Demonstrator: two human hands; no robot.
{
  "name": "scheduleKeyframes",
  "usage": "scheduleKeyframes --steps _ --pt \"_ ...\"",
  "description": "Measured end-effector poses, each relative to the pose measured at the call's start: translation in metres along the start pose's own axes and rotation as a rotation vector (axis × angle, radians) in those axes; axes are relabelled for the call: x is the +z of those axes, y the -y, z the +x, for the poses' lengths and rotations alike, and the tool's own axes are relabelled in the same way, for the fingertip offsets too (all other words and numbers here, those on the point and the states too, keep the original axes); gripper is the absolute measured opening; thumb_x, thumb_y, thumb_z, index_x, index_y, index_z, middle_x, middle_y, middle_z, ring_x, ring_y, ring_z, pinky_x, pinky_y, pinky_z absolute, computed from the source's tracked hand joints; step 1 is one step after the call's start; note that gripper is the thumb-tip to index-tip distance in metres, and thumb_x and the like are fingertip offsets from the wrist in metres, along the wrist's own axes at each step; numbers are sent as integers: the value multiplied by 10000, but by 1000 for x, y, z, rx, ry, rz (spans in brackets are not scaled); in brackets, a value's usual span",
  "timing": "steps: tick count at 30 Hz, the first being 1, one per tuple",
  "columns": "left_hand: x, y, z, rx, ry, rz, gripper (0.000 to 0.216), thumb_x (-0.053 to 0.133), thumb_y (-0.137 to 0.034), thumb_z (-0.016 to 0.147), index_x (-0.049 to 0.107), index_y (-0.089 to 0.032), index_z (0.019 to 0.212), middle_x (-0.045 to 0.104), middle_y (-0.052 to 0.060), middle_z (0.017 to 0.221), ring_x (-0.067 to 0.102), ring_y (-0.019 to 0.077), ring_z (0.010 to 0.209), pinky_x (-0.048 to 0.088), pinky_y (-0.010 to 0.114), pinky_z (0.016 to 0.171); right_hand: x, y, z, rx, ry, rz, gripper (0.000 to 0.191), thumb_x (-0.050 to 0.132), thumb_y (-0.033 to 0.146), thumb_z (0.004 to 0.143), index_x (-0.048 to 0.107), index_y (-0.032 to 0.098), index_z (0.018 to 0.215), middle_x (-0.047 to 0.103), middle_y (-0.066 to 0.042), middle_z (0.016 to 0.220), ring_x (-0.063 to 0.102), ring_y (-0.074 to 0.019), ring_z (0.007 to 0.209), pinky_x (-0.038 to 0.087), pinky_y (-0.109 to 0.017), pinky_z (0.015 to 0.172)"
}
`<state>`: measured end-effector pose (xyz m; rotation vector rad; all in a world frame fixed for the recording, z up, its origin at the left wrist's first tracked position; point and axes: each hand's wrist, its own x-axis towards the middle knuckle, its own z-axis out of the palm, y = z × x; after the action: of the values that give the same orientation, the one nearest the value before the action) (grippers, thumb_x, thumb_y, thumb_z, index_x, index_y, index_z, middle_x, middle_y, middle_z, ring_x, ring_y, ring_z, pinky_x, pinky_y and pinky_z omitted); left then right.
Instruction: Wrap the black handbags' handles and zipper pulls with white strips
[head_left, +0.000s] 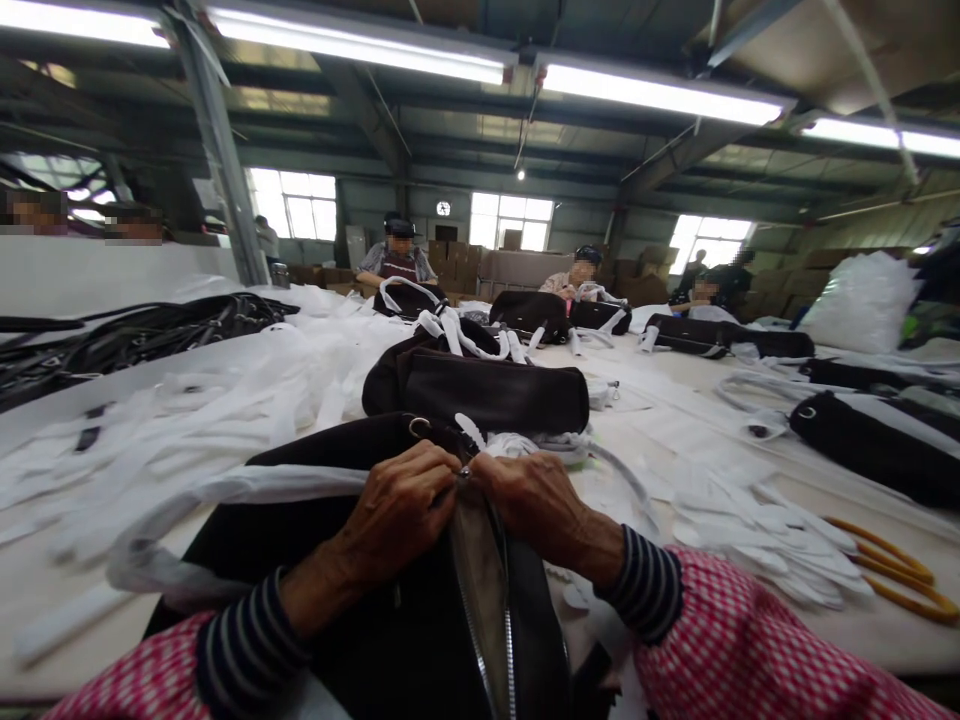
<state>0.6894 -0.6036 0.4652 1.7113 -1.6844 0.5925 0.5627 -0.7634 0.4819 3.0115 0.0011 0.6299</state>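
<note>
A black handbag [360,620] lies in front of me, its zipper [511,640] parted so that a brownish lining [480,565] shows between the metal teeth. At the zipper's far end, my left hand [401,500] is closed on the left edge of the bag's opening. My right hand [536,505] pinches the opposite edge, almost touching the left. Between the fingertips a small metal piece [465,472] shows; what else they grip is hidden. One handle [217,490], wrapped in white, loops out to the left. Just beyond my hands is a metal ring [419,428].
Another black bag [495,390] stands directly beyond mine, with more bags [874,440] to the right. White wrapping material [247,400] covers the left side, near black straps [142,340]. Orange-handled scissors [892,565] lie at right. Several people [397,262] sit across the table.
</note>
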Motion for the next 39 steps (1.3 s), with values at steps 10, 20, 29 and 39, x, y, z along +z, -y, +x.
scheduleKeyframes --steps 10,20,29,39 --pt "-1 7 7 -351 -6 -437 131 681 -155 791 768 -187 698 786 51 909 720 196 853 541 293 810 -6 -5 10 155 75 112 145 573 203 968 718 201 968 684 -44 695 591 -165 623 221 -297 579" --pt "7 22 6 -606 206 -810 131 743 -271 719 736 -142 695 782 78 897 689 222 870 501 321 817 -4 -18 13 180 150 582 103 676 208 898 767 174 930 580 34 661 489 -108 617 287 -244 609" --pt "8 23 5 -593 239 -818 180 757 -318 733 743 -139 723 785 81 889 690 232 876 499 327 821 -17 5 -28 240 -14 558 221 537 213 981 593 163 1190 537 56 633 501 -141 596 318 -274 632" --pt "11 25 4 -617 184 -863 131 757 -257 692 742 -127 698 776 87 881 684 216 858 494 320 820 -10 31 -48 256 47 566 177 505 128 929 596 175 1073 512 53 643 483 -134 570 304 -273 605"
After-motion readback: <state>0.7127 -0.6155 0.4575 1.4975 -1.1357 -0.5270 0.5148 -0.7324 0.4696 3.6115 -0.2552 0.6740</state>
